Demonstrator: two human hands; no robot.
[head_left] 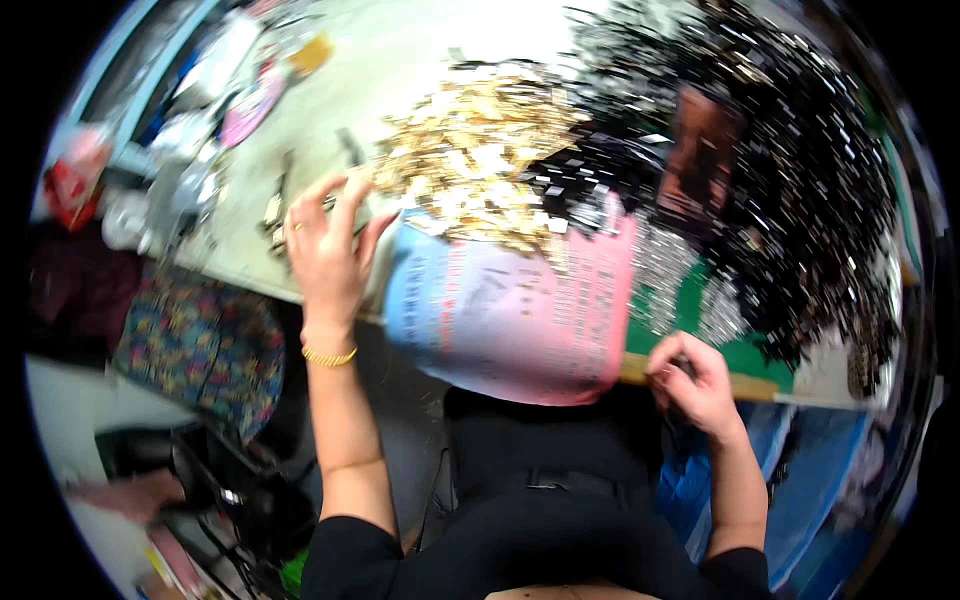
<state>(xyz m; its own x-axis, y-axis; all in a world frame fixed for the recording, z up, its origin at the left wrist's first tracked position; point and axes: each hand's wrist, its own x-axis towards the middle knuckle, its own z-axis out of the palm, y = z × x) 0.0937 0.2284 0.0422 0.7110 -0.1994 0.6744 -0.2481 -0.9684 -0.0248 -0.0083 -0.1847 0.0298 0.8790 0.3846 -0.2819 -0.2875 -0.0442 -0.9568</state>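
Note:
My left hand (328, 245) hovers at the table's front edge, left of a gold pile, with its fingers apart and a gold bracelet on the wrist. Small gold and dark strips (276, 215) lie just beside its fingers. My right hand (695, 382) is closed in front of the table edge; something dark shows at its fingers, too blurred to name. Between the hands, a blue-and-pink printed sheet (500, 325) droops over the edge. Shiny gold pieces (465, 140) are heaped at its far side, partly on it.
A large heap of glossy black strips (810, 180) covers the table's right side, with a brown block-like thing (697, 150) among them. Silver pieces (660, 275) lie by a green mat (690, 305). Bags and a pink item (254, 108) sit far left; a flowered cloth (205, 345) is below.

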